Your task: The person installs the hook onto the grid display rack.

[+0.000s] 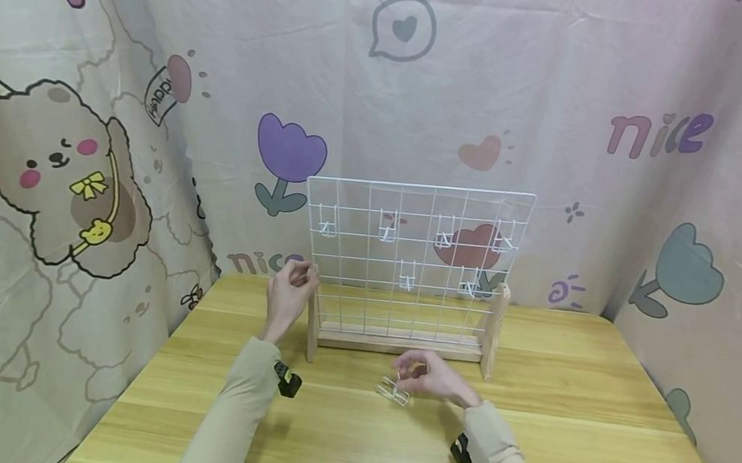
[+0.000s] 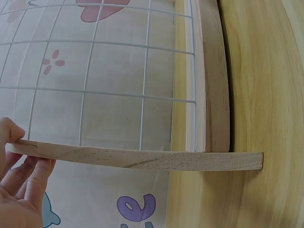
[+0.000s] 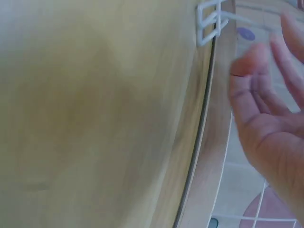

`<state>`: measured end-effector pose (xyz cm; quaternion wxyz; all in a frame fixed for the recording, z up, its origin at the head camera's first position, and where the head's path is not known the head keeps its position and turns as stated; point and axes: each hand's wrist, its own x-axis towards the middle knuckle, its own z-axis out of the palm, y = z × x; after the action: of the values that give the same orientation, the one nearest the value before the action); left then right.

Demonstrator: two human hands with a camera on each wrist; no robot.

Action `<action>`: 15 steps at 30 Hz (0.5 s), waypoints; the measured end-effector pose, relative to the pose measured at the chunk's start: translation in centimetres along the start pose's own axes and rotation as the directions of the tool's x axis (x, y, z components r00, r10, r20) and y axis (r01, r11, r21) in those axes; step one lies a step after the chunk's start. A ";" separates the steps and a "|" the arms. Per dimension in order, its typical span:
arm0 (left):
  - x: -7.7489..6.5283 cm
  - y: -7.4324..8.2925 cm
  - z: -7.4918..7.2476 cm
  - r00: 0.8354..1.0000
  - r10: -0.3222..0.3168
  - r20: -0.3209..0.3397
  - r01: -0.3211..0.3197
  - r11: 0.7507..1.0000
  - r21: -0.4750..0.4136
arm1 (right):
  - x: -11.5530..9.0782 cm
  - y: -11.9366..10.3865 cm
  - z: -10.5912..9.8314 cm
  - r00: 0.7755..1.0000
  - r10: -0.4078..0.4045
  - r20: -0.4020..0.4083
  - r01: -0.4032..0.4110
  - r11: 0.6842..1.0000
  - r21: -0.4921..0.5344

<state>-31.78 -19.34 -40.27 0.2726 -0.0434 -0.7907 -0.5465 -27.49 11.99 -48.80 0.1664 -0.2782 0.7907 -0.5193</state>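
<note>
A white wire grid panel (image 1: 383, 248) stands upright between two wooden side posts. At the grid's left side, my left hand (image 1: 291, 291) pinches the top of the left post (image 2: 142, 159) between thumb and fingers. My right hand (image 1: 435, 378) hovers over the table in front of the stand, its fingers loosely bent. Just below and to the left of those fingertips lies a loose white wire hook (image 1: 392, 391); in the right wrist view the hook (image 3: 209, 23) appears apart from the fingers. Several similar hooks (image 1: 388, 227) hang on the grid in two rows.
The stand's wooden base bar (image 1: 400, 346) runs between the posts on the wooden table (image 1: 348, 448). A patterned curtain (image 1: 383, 112) hangs behind and along both sides. Dark camera mounts (image 1: 288, 380) sit at both wrists.
</note>
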 end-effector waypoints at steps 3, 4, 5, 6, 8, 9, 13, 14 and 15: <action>0.0 0.0 0.0 1.000 0.007 -0.002 -0.007 1.000 0.004 | 0.1 0.4 -0.2 0.998 0.041 0.048 -0.040 0.999 -0.009; 0.1 0.0 0.0 1.000 0.008 -0.002 -0.008 1.000 0.006 | 0.2 0.5 -0.2 0.997 0.047 0.056 -0.047 0.999 -0.016; 0.1 -0.1 0.0 1.000 0.009 -0.001 -0.009 1.000 0.006 | 0.3 0.6 -0.3 0.997 0.049 0.061 -0.048 0.999 -0.019; 0.1 -0.1 0.0 1.000 0.010 0.000 -0.010 1.000 0.007 | 0.3 0.7 -0.3 0.997 0.049 0.063 -0.047 0.999 -0.024; 0.1 -0.1 0.0 1.000 0.009 0.004 -0.009 1.000 0.006 | 0.5 0.8 -0.3 0.996 0.042 0.072 -0.041 0.999 -0.023; 0.1 -0.1 0.0 1.000 0.008 0.005 -0.008 1.000 0.006 | 0.6 0.9 -0.4 0.996 0.044 0.079 -0.043 0.999 -0.017; 0.1 -0.1 0.0 1.000 0.004 0.010 -0.004 1.000 0.007 | 0.8 0.9 -0.4 0.992 0.061 0.106 -0.064 0.998 0.024; 0.1 -0.1 0.0 1.000 0.003 0.010 -0.003 1.000 0.007 | 0.8 0.9 -0.4 0.992 0.067 0.110 -0.071 0.997 0.032; 0.1 -0.1 0.0 1.000 0.003 0.009 -0.003 1.000 0.005 | 0.9 0.9 -0.4 0.991 0.074 0.110 -0.078 0.996 0.034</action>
<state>-31.87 -19.42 -40.27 0.2700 -0.0464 -0.7933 -0.5437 -28.65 12.02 -49.44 0.2340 -0.2725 0.7806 -0.5116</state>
